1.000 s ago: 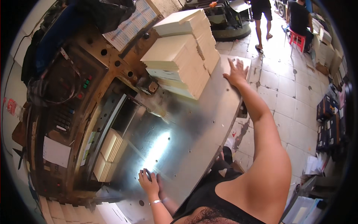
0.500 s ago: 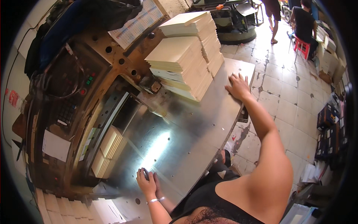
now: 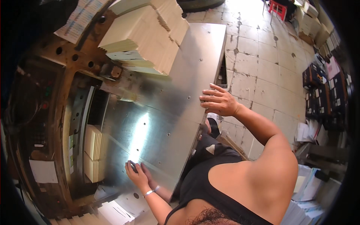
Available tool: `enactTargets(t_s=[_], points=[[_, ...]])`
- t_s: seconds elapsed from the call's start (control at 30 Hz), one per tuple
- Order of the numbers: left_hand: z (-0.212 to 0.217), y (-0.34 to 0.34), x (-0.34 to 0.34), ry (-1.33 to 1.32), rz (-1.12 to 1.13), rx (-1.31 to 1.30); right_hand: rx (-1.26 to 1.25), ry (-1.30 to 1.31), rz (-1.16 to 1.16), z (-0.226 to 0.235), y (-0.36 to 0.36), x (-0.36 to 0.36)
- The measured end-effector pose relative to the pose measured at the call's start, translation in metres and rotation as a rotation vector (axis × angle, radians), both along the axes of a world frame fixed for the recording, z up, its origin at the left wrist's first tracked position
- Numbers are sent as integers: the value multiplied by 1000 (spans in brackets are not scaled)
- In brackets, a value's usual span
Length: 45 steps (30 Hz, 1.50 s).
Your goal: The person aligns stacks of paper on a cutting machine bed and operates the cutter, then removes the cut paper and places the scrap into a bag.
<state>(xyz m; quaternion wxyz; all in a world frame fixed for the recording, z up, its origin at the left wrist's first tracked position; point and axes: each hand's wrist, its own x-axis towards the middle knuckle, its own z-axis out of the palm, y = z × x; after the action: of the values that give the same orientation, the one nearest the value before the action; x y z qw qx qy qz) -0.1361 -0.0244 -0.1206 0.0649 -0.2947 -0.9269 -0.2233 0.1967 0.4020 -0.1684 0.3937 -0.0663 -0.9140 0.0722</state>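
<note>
My left hand (image 3: 138, 177) rests on the shiny metal table (image 3: 176, 108) of a cutting machine, its fingers curled round a small dark thing I cannot make out. A mirror image of the hand shows in the metal. My right hand (image 3: 221, 102) is at the table's right edge, fingers stretched out and holding nothing. Left of my left hand, two cream paper blocks (image 3: 93, 153) sit side by side against the machine's inside. A tall stack of cream paper blocks (image 3: 140, 35) stands at the far left of the table.
Controls and a white sheet (image 3: 43, 171) are on the machine's left side. White paper piles (image 3: 114, 213) lie at the lower left. Dark boxes (image 3: 326, 101) line the tiled floor's right side, with a red stool (image 3: 277, 9) farther back.
My right hand has come back from the table's far right corner to its near right edge. The view has turned, shifting the table and stack leftward. My left hand stays on the table.
</note>
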Motion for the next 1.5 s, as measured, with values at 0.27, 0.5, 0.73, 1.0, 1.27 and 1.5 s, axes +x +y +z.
enactTargets(t_s=[0.27,0.5,0.73,1.0,1.27,1.5], points=[[4,7,0,24,1,-11,-474,537,-420,7,-11,4],[-4,1,-4,32,52,40,-910,620,-824,-110,75,4],[6,5,0,58,55,30,-724,768,-950,-72,115,-14],[6,6,1,76,37,45,-424,832,-237,182,206,-119],[8,10,2,80,74,106,-482,524,-473,274,251,-185],[9,8,1,70,77,127,-614,610,-444,271,237,-193]])
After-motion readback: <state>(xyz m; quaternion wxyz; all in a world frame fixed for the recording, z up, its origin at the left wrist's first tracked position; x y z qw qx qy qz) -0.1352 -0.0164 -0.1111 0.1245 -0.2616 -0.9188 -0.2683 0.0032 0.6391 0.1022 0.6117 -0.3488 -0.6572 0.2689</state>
